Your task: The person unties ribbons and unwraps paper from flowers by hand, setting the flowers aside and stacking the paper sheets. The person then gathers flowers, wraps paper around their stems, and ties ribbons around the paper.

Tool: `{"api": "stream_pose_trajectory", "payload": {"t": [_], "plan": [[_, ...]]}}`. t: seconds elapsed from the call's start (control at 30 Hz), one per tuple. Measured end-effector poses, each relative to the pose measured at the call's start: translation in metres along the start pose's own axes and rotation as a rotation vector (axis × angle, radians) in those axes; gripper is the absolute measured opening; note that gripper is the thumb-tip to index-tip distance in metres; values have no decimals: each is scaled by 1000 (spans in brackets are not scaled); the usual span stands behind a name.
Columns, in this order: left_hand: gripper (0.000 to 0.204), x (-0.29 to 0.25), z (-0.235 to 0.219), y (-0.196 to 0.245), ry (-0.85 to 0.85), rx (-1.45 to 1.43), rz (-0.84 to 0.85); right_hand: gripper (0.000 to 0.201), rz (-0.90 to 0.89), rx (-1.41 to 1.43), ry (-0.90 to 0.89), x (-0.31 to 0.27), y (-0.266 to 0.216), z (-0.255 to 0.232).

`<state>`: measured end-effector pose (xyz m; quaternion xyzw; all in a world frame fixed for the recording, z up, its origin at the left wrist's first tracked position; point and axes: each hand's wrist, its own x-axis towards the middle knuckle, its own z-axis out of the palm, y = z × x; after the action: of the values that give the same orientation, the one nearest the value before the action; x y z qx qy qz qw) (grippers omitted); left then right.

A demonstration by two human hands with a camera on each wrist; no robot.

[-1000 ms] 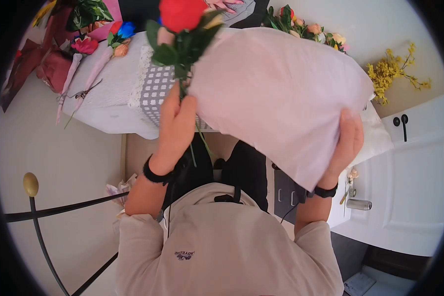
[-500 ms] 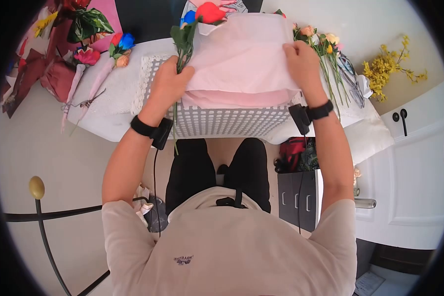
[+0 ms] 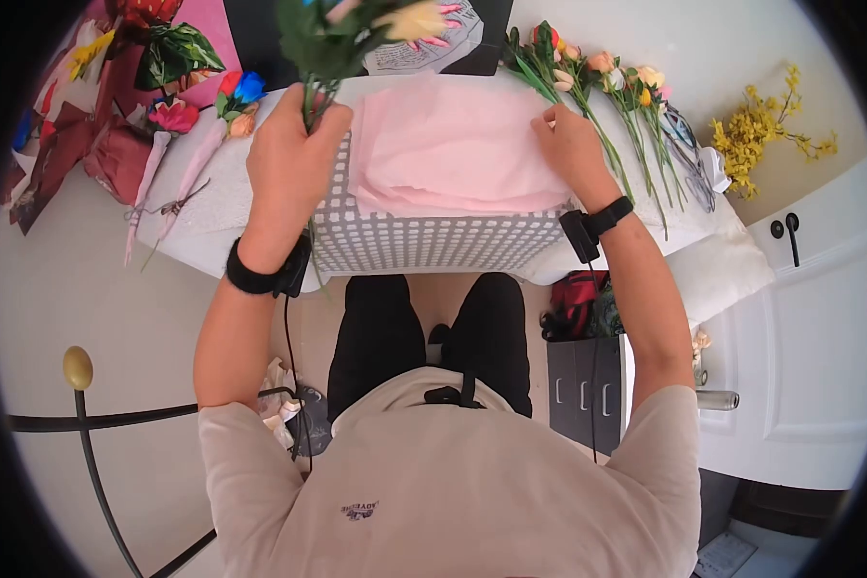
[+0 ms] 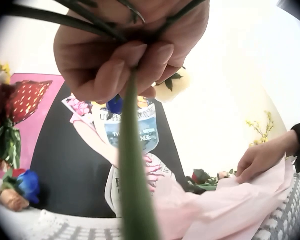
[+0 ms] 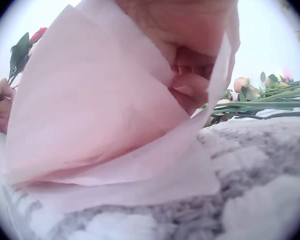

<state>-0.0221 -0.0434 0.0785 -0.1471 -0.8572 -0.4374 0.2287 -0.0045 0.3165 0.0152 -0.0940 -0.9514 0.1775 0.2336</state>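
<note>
My left hand grips the green stems of a small bunch of artificial flowers, raised at the left of the pink wrapping paper. A pale cream bloom and dark leaves show at its top, cut off by the frame edge. In the left wrist view a thick stem runs down from the curled fingers. The folded pink paper lies in a loose stack on the grey-and-white checked cloth. At its right edge my right hand pinches the paper, which covers part of the fingers in the right wrist view.
Several loose flower stems lie right of the paper, beside a cable. Two wrapped flowers lie at left, near a dark red bouquet. Yellow blossoms stand at far right. A printed bag is behind the paper.
The pink paper, held up spread out earlier, has come down flat onto the checked cloth. My left hand has moved left and away from it with the flowers; the right hand stays at its right edge.
</note>
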Motion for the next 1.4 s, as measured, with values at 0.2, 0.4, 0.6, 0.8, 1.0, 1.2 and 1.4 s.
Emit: {"api": "stream_pose_trajectory", "payload": {"t": [0.2,0.4,0.6,0.8,1.0,1.2,1.4], "plan": [[29,-16,20,11,-164,171,281,43,-96,96,-47,-2,1,-9],[25,-24,43,-9,-195,145,484,45,-311,61,-56,-5,-10,-20],[32,-24,54,-33,-455,-96,276,37,-683,-241,188,-13,-39,-20],[32,-26,57,-53,-511,-189,182,20,-733,-9,-255,-16,-74,11],[38,-31,63,-67,-482,-165,182,16,-735,-54,-282,-6,-111,40],[36,-38,71,-74,-438,-101,250,28,-781,-145,-276,14,-120,77],[29,-47,66,-69,-439,-63,264,39,-851,-68,-153,44,-92,121]]}}
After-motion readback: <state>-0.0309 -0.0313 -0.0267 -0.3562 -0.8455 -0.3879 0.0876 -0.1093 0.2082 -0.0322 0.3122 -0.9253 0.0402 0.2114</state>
